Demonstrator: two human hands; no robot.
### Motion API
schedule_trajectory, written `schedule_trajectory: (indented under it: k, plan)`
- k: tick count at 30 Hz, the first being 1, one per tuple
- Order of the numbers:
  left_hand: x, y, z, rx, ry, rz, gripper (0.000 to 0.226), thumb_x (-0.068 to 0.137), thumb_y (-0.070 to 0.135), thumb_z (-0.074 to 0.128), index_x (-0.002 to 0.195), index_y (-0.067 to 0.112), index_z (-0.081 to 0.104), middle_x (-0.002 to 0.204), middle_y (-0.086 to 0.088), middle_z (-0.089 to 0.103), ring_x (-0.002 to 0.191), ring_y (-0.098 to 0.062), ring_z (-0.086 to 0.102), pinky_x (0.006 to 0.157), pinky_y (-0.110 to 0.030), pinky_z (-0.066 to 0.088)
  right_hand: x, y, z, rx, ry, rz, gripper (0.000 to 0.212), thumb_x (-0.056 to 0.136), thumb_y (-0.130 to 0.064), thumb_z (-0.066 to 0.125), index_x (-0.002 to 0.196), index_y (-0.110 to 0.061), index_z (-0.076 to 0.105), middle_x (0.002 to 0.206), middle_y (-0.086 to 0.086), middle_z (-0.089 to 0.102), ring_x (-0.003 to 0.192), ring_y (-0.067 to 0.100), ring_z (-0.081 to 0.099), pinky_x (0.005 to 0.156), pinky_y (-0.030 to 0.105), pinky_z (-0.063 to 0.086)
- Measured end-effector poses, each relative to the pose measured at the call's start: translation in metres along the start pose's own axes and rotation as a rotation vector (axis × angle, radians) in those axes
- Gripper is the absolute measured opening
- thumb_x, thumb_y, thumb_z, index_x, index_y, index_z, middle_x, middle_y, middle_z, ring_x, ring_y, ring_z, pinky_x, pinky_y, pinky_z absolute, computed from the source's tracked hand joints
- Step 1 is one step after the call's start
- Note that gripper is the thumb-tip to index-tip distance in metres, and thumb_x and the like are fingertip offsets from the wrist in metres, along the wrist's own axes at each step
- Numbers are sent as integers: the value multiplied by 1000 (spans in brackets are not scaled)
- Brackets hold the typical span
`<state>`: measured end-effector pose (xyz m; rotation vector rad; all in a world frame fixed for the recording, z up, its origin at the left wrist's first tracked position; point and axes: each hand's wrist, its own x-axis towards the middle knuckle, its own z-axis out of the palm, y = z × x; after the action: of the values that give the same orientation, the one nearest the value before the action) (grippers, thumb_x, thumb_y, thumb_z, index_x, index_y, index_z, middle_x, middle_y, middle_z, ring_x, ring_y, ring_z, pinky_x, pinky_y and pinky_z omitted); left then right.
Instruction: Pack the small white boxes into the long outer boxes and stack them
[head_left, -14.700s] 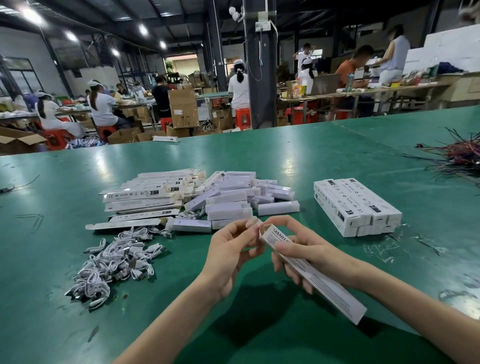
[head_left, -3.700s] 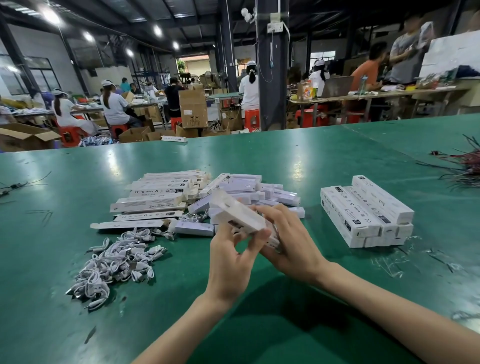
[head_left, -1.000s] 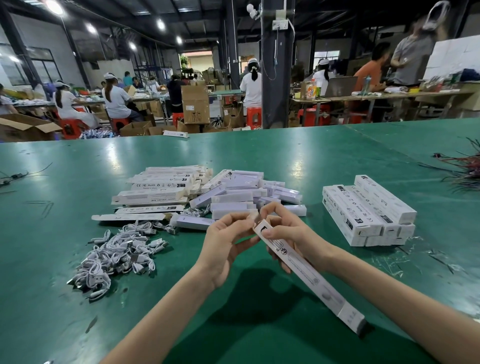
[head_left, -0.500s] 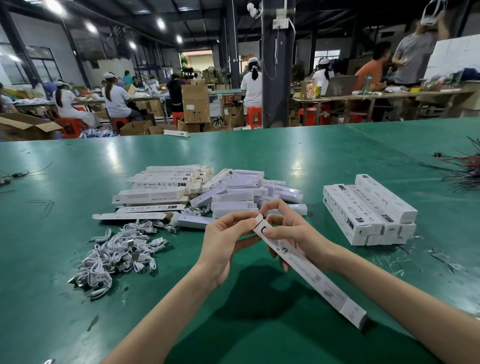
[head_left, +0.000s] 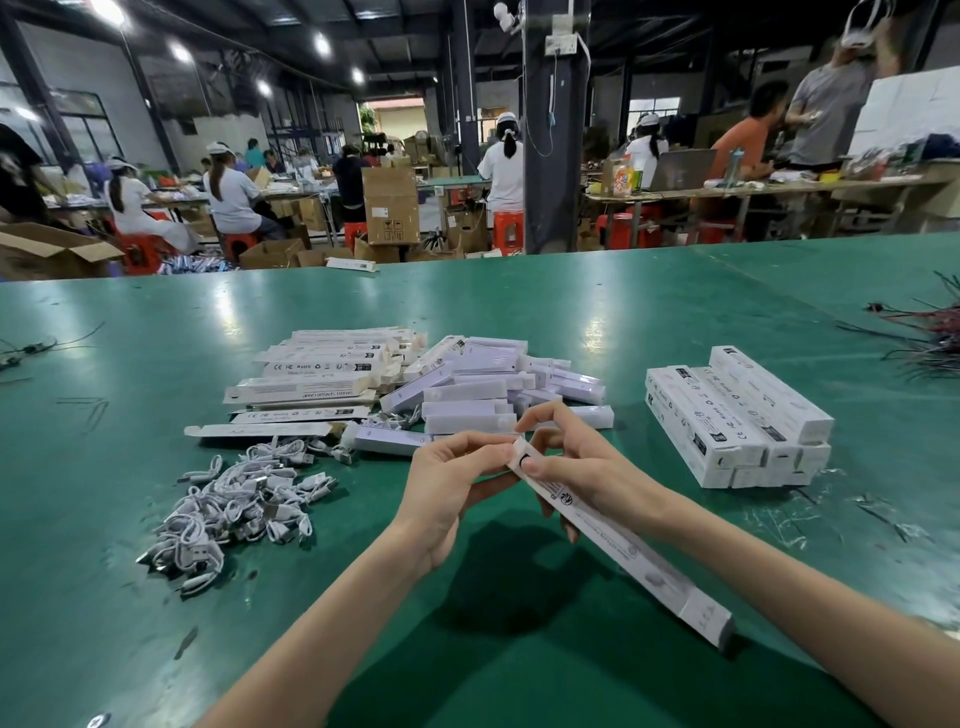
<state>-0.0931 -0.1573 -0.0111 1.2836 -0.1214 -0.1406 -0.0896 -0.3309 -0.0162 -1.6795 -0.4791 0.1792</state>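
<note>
A long white outer box slants from the middle of the view down to the lower right above the green table. My right hand grips its upper end, thumb on the printed face. My left hand pinches the flap at that same end with fingertips. Behind the hands lies a heap of small white boxes. To its left is a pile of flat, unfilled outer boxes. A neat stack of packed outer boxes stands at the right.
A tangle of white cables lies at the left front. Dark red wires spread at the far right edge. Scraps of clear film litter the table by the stack. Seated workers, cartons and benches fill the hall beyond the table.
Since a second ago the long box has stayed in both hands, tilted the same way. My left fingertips have closed in on its top flap. The stack gained one box before that.
</note>
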Motion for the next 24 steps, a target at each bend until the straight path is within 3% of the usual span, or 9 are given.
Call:
schedule_trajectory:
  k: [4,14,17,20,22,24]
  plan:
    - [1,0,-2,-21,38,-8,19,83,-3,67,69,7,75,81,-15,74,72,-22,72,64,-24,57,-1,-1,-1,9,-23,11,30,84,-24,59,111,-31,48,105,17,48,65,29,58,43,36,51]
    - [1,-2,-2,33,38,41,7,82,-5,68,78,0,71,79,-16,73,71,-23,71,67,-26,58,-1,1,0,-56,-25,13,31,85,-28,58,113,-32,47,108,17,49,69,24,59,44,31,49]
    - [2,-1,-3,60,25,12,5,81,-6,68,79,-2,70,76,-15,72,71,-22,71,66,-26,57,-2,0,0,-134,-11,-9,33,84,-29,57,115,-30,46,105,18,51,75,16,56,56,23,49]
    - [2,-1,-5,77,4,-1,4,83,-4,67,79,-3,69,77,-16,72,72,-23,70,67,-26,57,-2,-1,2,-162,0,-9,37,82,-30,57,117,-27,45,98,11,51,81,14,52,75,33,45]
    - [3,-2,-6,68,-21,15,10,84,-1,66,77,-1,72,79,-16,72,74,-22,70,69,-27,57,-1,-2,2,-159,2,15,38,81,-32,57,117,-28,45,97,10,50,80,15,53,70,34,47]
    - [2,-5,-4,50,-50,24,14,85,1,64,77,1,75,84,-18,73,78,-22,70,73,-28,57,0,-1,0,-104,-10,53,37,83,-30,58,117,-28,45,98,13,49,74,22,56,53,34,50]
